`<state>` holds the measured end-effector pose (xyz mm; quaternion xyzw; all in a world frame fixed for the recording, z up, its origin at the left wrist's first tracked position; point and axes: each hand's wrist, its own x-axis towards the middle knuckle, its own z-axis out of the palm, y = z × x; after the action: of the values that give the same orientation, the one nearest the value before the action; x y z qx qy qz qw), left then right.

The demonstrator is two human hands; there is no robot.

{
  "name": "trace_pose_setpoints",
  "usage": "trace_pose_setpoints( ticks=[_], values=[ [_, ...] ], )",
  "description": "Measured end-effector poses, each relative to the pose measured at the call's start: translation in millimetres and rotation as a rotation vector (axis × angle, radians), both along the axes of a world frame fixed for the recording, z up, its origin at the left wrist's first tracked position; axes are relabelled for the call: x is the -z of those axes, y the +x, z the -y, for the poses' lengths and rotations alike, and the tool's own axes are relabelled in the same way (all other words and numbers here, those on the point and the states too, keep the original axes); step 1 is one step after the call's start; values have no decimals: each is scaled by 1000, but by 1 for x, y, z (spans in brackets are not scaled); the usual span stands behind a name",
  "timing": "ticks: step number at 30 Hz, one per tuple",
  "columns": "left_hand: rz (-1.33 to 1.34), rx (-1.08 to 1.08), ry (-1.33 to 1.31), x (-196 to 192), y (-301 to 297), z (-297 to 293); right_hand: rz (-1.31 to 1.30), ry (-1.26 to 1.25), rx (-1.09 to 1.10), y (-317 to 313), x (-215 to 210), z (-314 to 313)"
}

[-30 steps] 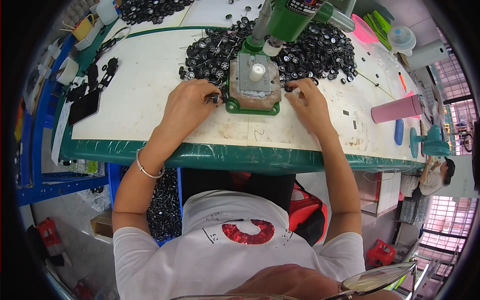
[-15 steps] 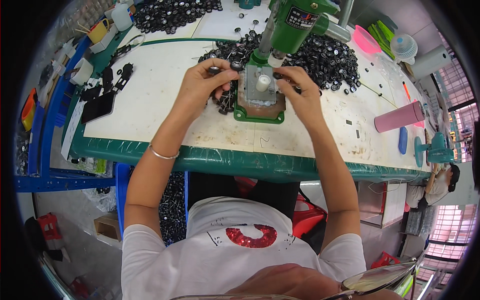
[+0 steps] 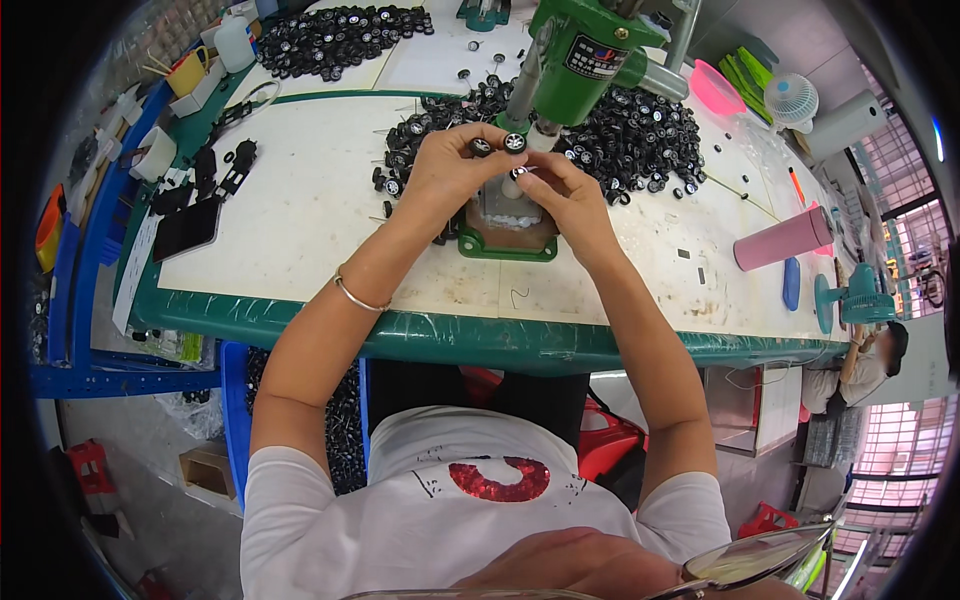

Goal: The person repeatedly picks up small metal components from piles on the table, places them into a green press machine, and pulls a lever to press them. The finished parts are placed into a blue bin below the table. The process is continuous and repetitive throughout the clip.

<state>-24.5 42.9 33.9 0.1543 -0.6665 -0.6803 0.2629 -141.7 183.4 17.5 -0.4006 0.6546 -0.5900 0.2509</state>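
Observation:
Over the base of a green bench press [image 3: 575, 85], my two hands meet. My left hand [image 3: 450, 170] is closed on small black toy wheels with silver hubs; one wheel [image 3: 515, 143] shows at its fingertips and another wheel [image 3: 481, 147] sits close beside it. My right hand [image 3: 568, 200] pinches a further small wheel [image 3: 518, 173], just below the left fingertips. Any axle between the wheels is too small to make out. The hands hide most of the press's grey plate and white fixture; its green foot [image 3: 508, 248] shows below them.
Loose black wheels [image 3: 640, 140] are heaped right of the press, and wheels with metal axles [image 3: 410, 150] lie left. Another pile [image 3: 340, 42] is at the far left. A pink tumbler [image 3: 783, 238], a small green fan [image 3: 858, 300] and a black phone [image 3: 187, 230] rest on the table.
My left hand has moved right and my right hand left, so they now meet over the press plate. A wheel now shows in the right fingers. The whole view has shifted slightly.

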Motion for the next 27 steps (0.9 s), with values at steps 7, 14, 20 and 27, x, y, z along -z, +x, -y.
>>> trace_pose_setpoints(
  ticks=[7,14,20,27],
  values=[
    [86,-1,-214,-5,0,0,-11,-123,177,-37,-30,-7],
    [13,56,-119,-7,-18,-7,68,-464,197,-103,-138,-3],
    [30,52,-132,-6,-12,-3,41,-489,316,-91,-244,58],
    [-34,31,-144,2,-15,-4,460,-597,-354,-192,-224,74]
  ],
)
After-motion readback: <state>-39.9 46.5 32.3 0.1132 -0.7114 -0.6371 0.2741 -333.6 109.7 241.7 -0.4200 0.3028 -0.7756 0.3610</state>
